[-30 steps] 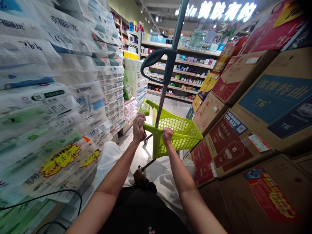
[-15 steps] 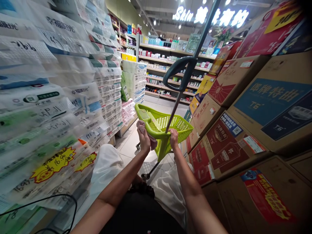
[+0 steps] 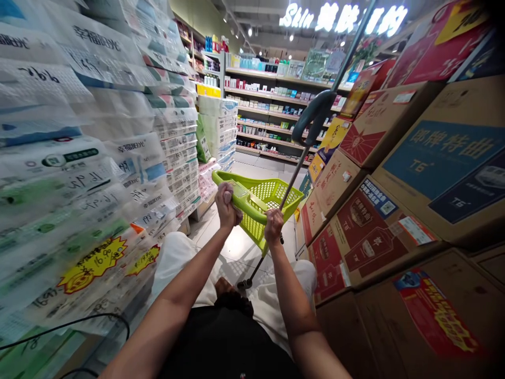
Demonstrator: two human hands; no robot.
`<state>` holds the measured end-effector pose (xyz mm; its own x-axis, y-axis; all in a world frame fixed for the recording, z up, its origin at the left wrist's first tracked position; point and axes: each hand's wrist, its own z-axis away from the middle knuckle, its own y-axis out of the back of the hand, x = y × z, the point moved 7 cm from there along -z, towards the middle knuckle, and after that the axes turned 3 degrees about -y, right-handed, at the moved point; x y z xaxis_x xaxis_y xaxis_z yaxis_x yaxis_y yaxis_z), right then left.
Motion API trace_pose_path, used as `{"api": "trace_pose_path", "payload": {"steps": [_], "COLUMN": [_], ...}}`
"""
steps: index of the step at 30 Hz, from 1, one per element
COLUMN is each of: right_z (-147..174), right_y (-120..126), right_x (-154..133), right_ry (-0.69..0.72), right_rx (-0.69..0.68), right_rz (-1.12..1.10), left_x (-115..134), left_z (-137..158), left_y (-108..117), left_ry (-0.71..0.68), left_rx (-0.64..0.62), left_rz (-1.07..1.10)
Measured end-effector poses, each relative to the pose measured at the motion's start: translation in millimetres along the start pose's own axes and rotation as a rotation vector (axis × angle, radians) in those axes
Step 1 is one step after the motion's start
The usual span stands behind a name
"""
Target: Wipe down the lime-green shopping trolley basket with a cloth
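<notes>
A lime-green shopping basket (image 3: 252, 231) with lattice walls stands tilted in front of me on a wheeled frame. My left hand (image 3: 228, 208) is closed on a pinkish-grey cloth (image 3: 225, 189), pressed against the basket's near left rim. Around the near right part of the rim, at the foot of the pole, my right hand (image 3: 273, 225) is wrapped. A long grey pole (image 3: 294, 176) rises from there toward the upper right, with a dark looped handle (image 3: 313, 118) on it. Under the basket, a black caster (image 3: 244, 284) shows near the floor.
Stacked packs of tissue paper (image 3: 134, 152) line the left side, with yellow price tags. Cardboard cartons (image 3: 437, 158) are piled close on the right. Ahead, shelves (image 3: 272, 97) hold small boxed goods. A black cable (image 3: 79, 318) hangs at lower left.
The basket has turned and shifted slightly left, and its pole leans further right. My left hand has moved left and up with the cloth; my right hand moved slightly left.
</notes>
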<state>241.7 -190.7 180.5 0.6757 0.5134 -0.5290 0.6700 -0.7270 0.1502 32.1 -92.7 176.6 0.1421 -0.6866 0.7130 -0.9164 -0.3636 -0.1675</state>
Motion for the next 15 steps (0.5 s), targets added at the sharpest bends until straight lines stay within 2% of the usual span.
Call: {"api": "trace_pose_path", "payload": {"steps": [3, 5, 7, 9, 11, 13, 15], "right_z": [-2.2, -2.2, -1.8, -1.9, -2.7, -4.5, -6.5], "right_y": [1.7, 3.5, 5.2, 7.6, 10.8, 13.4, 13.9], "right_x": [3.2, 4.5, 5.7, 7.2, 9.8, 12.4, 14.4], "right_ry": [0.007, -0.008, -0.027, -0.043, -0.057, -0.060, -0.049], "right_rx": [0.004, 0.025, 0.033, 0.030, 0.028, 0.028, 0.027], "right_rz": [-0.001, -0.001, -0.010, -0.029, -0.057, -0.093, -0.132], "left_x": [-21.0, -17.5, 0.0, 21.7, 34.8, 34.0, 22.3], "left_z": [-14.8, -1.6, 23.5, 47.3, 55.6, 41.0, 9.3], "left_y": [6.0, 5.3, 0.5, -7.1, -10.5, -6.4, 1.7], "left_ry": [0.165, 0.194, 0.113, -0.022, -0.117, -0.136, -0.111], "left_rx": [0.131, 0.146, 0.090, -0.024, -0.125, -0.164, -0.177], "left_rz": [0.034, 0.018, -0.024, -0.035, -0.039, -0.053, -0.080]}}
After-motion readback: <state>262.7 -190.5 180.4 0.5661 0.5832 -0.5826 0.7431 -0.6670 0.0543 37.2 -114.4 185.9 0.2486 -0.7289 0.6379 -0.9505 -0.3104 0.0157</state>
